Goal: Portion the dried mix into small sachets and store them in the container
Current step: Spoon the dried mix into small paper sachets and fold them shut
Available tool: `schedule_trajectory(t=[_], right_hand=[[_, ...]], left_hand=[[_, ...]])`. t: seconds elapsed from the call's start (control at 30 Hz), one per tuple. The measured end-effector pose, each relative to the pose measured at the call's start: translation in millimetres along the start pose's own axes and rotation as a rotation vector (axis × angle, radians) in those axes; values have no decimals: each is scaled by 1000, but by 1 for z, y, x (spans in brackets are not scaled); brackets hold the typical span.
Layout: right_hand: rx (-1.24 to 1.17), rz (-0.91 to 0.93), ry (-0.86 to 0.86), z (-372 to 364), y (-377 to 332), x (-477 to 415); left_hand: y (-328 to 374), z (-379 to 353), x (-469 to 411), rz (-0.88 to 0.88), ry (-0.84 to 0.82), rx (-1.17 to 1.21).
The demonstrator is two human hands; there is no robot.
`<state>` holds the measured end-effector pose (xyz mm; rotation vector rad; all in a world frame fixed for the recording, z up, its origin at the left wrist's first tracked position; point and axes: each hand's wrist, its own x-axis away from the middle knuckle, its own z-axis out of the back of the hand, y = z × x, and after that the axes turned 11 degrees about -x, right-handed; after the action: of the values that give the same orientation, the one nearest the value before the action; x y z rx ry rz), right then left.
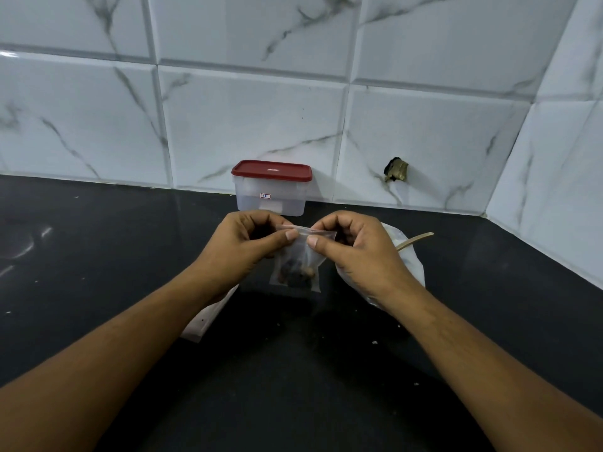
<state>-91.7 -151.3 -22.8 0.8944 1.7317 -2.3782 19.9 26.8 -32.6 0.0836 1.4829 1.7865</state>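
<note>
I get one view: the head camera looks forward and down, close over the glossy black bench (98, 256), facing the white marble-veined tiled wall (244, 109).

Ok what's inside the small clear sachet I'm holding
Dark and brownish dried pieces lie at the bottom of the sachet. The left hand and right hand pinch its top, covering part of it.

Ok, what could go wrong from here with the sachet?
The left hand and right hand pinch the sachet by its top strip; a partial seal could spill the mix. The container has its red lid on, so a hand must let go. The right wrist could nudge the large bag and wooden handle.
</note>
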Motion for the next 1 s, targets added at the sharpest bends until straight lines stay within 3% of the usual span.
schedule_trajectory(t=[0.37, 0.6, 1.0], right_hand=[[-200, -88, 84, 4, -9, 2], [-213, -77, 100, 4, -7, 1], [-76, -34, -20, 0, -3, 3]], left_hand=[[-2, 3, -3, 74, 130, 107], [1, 3, -1, 84, 100, 126], [5, -2, 2, 6, 2, 33]])
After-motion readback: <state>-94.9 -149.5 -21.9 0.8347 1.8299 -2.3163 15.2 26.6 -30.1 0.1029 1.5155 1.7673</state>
